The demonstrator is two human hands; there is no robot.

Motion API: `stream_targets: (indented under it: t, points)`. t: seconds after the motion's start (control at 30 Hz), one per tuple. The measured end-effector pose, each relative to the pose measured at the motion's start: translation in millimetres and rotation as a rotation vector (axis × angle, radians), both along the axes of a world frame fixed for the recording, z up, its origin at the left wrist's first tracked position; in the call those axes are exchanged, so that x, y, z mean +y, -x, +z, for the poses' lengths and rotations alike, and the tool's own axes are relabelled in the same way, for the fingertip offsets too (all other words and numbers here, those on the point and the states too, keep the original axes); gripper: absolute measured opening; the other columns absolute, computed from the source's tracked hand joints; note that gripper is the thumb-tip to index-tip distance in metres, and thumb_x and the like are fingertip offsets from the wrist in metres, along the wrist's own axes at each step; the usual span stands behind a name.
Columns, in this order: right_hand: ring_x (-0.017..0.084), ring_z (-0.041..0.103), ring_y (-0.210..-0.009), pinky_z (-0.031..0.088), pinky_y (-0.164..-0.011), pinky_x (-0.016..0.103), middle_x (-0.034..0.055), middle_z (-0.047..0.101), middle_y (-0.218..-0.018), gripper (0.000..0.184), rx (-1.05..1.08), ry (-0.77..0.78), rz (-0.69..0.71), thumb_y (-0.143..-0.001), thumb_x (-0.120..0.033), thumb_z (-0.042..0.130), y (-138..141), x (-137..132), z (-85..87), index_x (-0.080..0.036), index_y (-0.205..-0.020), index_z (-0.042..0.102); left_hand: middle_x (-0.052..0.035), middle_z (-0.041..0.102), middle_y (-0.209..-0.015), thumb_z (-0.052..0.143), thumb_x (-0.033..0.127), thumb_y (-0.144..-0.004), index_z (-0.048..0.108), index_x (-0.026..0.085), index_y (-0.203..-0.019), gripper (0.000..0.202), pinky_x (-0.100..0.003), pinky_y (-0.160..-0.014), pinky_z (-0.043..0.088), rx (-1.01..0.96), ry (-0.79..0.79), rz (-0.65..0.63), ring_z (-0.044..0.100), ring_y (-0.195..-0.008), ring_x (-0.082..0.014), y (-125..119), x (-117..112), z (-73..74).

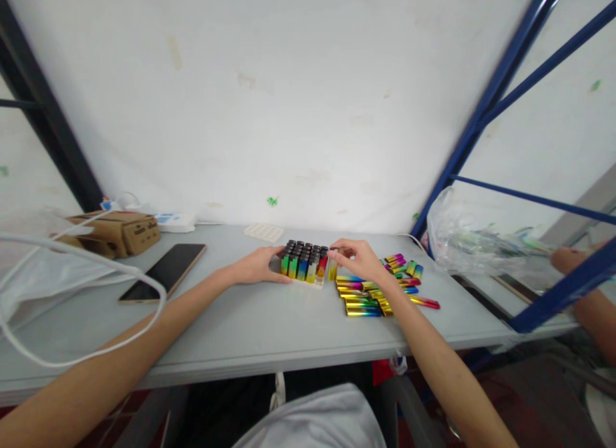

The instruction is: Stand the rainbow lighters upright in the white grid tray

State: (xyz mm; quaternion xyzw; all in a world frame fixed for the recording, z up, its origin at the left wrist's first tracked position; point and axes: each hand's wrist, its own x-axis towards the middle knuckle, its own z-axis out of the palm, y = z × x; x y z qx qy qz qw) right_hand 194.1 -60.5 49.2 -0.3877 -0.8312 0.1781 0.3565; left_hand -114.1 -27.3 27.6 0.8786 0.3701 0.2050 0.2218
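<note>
Upright lighters (302,266) with black tops and green, blue, yellow and red bodies stand packed in rows in a pale tray (301,281) on the desk. My left hand (262,266) is curled against the tray's left side, thumb in front and fingers behind, gripping it. At the right end of the rows, my right hand (355,257) pinches a yellow lighter (332,269) upright between thumb and fingers. Shiny metallic rainbow-coloured lighter sleeves (363,302) lie in a loose pile beneath and beside my right wrist, partly hidden by the forearm.
A dark phone (166,273), a cardboard box (118,233) and a looping white cable (158,284) are on the left. A white grid-like tray (264,232) lies by the wall. Blue frame bars (474,127) and a plastic bag (462,236) stand right, near another person's arm (594,313).
</note>
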Motion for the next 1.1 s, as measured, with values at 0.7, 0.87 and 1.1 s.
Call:
stream_targets:
  t: [0.7,0.87,1.1]
  points:
    - [0.017,0.063,-0.069,0.045,-0.071,0.027,0.0044,0.072,-0.078,0.026,-0.323,-0.112,-0.265,-0.103,-0.037,0.049,-29,11,4.0,-0.019,-0.092,0.065,-0.0085,0.07,-0.128,0.079,0.064,-0.071,0.059,0.019,-0.133,0.079,-0.037,-0.099,0.05,0.01,-0.004,0.018,0.066,-0.114,-0.0305,0,0,-0.5]
    - [0.023,0.067,-0.094,0.047,-0.088,0.031,0.0132,0.074,-0.101,0.017,-0.573,-0.04,-0.42,-0.096,-0.023,0.059,-62,26,-3.6,-0.013,-0.099,0.073,-0.0085,0.071,-0.128,0.079,0.065,-0.07,0.061,0.019,-0.131,0.078,-0.037,-0.096,0.051,0.012,-0.015,0.027,0.067,-0.111,-0.0306,1,1,-2.1]
    - [0.024,0.068,-0.091,0.048,-0.085,0.029,0.0116,0.076,-0.096,0.03,-0.637,0.101,-0.371,-0.087,-0.045,0.071,-68,29,-11.3,-0.016,-0.091,0.079,-0.0087,0.07,-0.129,0.078,0.064,-0.071,0.061,0.02,-0.132,0.077,-0.038,-0.099,0.05,0.022,-0.012,0.027,0.066,-0.114,-0.0315,0,-1,0.6]
